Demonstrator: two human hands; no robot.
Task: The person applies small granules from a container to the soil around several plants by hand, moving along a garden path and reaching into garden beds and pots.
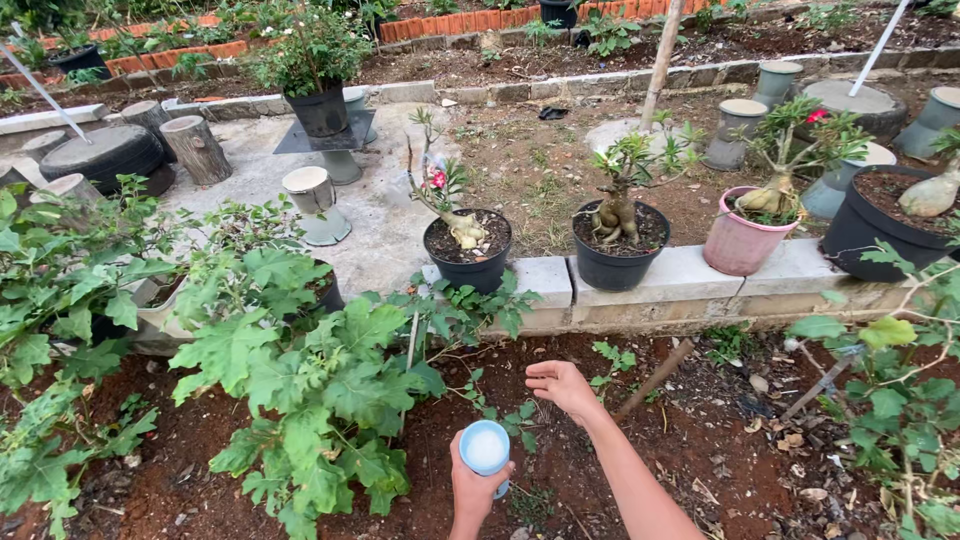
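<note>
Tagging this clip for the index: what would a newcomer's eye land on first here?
First, the left hand at the bottom centre, gripping a pale blue cup of white stuff, with the right hand held open, empty, just above it over the red soil. Next, the row of potted plants on the stone ledge behind, above all the pink pot. A big leafy bush fills the lower left.

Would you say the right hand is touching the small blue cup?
Apart: the head view shows bare soil between the open right hand and the blue cup, which the left hand holds.
</note>
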